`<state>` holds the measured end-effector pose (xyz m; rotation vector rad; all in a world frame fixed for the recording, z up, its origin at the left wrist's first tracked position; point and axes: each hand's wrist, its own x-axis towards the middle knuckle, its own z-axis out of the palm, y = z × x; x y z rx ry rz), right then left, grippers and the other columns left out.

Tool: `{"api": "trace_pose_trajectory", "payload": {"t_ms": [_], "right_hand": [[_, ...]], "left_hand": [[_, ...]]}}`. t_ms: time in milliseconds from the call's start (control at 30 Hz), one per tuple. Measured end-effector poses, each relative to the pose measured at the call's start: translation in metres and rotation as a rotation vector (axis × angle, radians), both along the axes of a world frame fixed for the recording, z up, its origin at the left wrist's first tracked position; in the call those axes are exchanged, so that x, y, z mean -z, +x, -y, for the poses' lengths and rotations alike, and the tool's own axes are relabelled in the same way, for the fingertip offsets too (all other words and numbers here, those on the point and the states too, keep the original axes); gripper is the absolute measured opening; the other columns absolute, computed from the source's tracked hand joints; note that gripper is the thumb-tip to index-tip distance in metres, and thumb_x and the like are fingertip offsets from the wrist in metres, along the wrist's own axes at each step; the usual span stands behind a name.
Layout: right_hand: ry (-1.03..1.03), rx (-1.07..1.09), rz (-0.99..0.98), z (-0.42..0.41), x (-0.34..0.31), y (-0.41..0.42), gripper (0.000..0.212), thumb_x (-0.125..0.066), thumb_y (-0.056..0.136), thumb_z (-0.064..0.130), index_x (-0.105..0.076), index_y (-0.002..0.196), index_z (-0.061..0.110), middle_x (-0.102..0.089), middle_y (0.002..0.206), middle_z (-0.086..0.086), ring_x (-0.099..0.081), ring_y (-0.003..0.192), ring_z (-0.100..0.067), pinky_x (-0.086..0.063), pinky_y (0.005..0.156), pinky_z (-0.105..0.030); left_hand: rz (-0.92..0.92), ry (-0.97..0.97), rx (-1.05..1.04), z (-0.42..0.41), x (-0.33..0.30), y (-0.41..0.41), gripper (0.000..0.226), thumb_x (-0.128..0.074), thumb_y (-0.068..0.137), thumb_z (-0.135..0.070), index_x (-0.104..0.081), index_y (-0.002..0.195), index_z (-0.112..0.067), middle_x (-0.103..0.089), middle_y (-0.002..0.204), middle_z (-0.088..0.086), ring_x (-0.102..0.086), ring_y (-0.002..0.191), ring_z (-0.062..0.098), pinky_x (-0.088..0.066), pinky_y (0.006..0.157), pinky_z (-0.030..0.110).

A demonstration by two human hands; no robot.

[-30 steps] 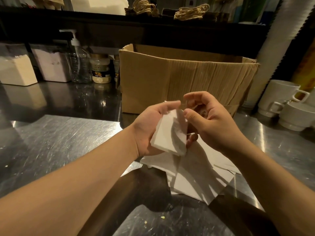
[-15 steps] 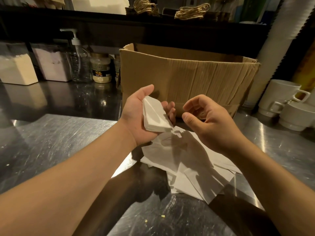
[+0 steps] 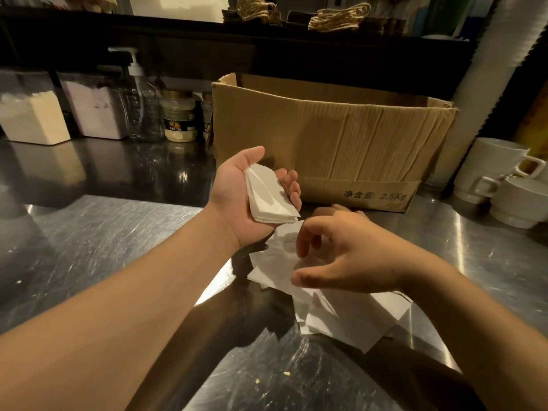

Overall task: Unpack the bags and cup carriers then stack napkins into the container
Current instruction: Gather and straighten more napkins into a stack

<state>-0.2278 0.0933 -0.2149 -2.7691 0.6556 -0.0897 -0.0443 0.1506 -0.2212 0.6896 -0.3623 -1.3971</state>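
We find the left hand (image 3: 249, 197) palm-up, fingers curled under a small stack of folded napkins (image 3: 270, 197) resting on the palm. The right hand (image 3: 341, 256), which a moment ago was level with that stack, has dropped over the loose napkins (image 3: 341, 315) on the steel counter (image 3: 89, 232); thumb and fingers are spread, holding nothing. We judge another napkin is about to be collected. The cardboard box (image 3: 341, 137) stands behind; filled napkin containers (image 3: 32, 120) sit far left
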Motion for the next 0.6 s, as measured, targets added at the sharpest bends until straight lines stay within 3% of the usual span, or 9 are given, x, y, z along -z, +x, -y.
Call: {"api": "trace_pose_trajectory", "payload": {"t_ms": [100, 234, 400, 500, 600], "right_hand": [[-0.013, -0.029, -0.058, -0.009, 0.002, 0.000, 0.056, -0.068, 0.067, 0.083, -0.053, 0.107, 0.047, -0.043, 0.107, 0.025, -0.036, 0.103, 0.001, -0.030, 0.099, -0.031], [-0.117, -0.027, -0.148, -0.018, 0.003, 0.001, 0.066, -0.070, 0.069, 0.080, -0.039, 0.122, 0.054, -0.032, 0.126, 0.019, -0.020, 0.118, -0.006, -0.018, 0.113, -0.041], [-0.167, -0.011, -0.174, -0.021, -0.004, -0.002, 0.053, -0.072, 0.080, 0.055, -0.041, 0.123, 0.049, -0.032, 0.130, 0.013, -0.021, 0.125, -0.013, -0.015, 0.115, -0.045], [-0.189, 0.036, -0.136, -0.018, -0.006, 0.000, 0.035, -0.065, 0.090, 0.046, -0.046, 0.120, 0.046, -0.040, 0.119, 0.012, -0.029, 0.118, -0.012, -0.018, 0.116, -0.047], [-0.211, 0.091, -0.121, -0.014, -0.007, 0.001, 0.035, -0.066, 0.090, 0.045, -0.049, 0.121, 0.044, -0.045, 0.108, 0.014, -0.041, 0.109, -0.011, -0.025, 0.114, -0.048]], "left_hand": [[0.018, -0.002, 0.012, 0.001, 0.001, -0.001, 0.064, -0.060, 0.085, -0.046, -0.052, 0.140, -0.013, -0.063, 0.096, 0.010, -0.062, 0.078, 0.024, -0.056, 0.068, 0.032], [0.031, 0.005, 0.020, 0.002, 0.002, 0.000, 0.061, -0.060, 0.084, -0.047, -0.054, 0.134, -0.013, -0.064, 0.098, 0.010, -0.062, 0.079, 0.024, -0.056, 0.067, 0.033], [0.044, 0.017, 0.025, 0.004, 0.005, 0.001, 0.057, -0.060, 0.084, -0.047, -0.055, 0.129, -0.013, -0.064, 0.101, 0.009, -0.062, 0.081, 0.024, -0.055, 0.069, 0.033], [0.047, 0.023, 0.018, 0.005, 0.005, 0.000, 0.060, -0.063, 0.078, -0.045, -0.055, 0.128, -0.013, -0.065, 0.100, 0.010, -0.063, 0.081, 0.024, -0.055, 0.068, 0.033], [0.043, 0.026, 0.010, 0.005, 0.005, 0.000, 0.062, -0.065, 0.075, -0.043, -0.056, 0.128, -0.013, -0.065, 0.101, 0.010, -0.063, 0.081, 0.024, -0.056, 0.069, 0.033]]}}
